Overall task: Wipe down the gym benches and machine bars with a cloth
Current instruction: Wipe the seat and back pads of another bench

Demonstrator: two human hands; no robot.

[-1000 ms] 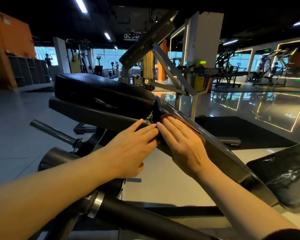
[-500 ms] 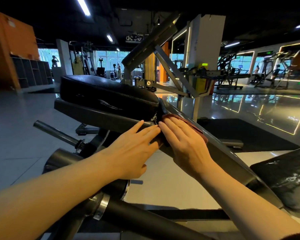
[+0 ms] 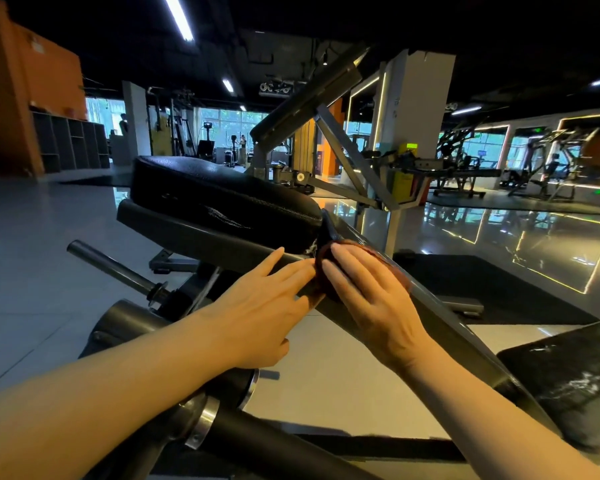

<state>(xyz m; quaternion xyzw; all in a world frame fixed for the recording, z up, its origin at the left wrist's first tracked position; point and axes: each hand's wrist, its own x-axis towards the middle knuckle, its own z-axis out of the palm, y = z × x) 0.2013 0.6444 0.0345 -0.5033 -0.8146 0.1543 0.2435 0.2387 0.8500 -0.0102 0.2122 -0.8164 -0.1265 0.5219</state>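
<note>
A dark reddish-brown cloth (image 3: 378,259) lies on the slanted grey machine bar (image 3: 440,317), just below the black padded bench cushion (image 3: 222,195). My right hand (image 3: 371,299) presses flat on the cloth with straight fingers, covering most of it. My left hand (image 3: 264,306) rests beside it with fingers stretched out, fingertips touching the bar and the cloth's left edge.
A steel plate-loading peg (image 3: 115,268) sticks out at the left. A thick black tube (image 3: 274,441) runs across the bottom. A second worn black pad (image 3: 575,375) sits at the right. Another angled machine frame (image 3: 343,147) stands behind, with shiny floor around.
Both hands stay on the bar by the cushion's edge; the right hand and cloth shifted slightly up the bar toward the cushion. The view drifted a little.
</note>
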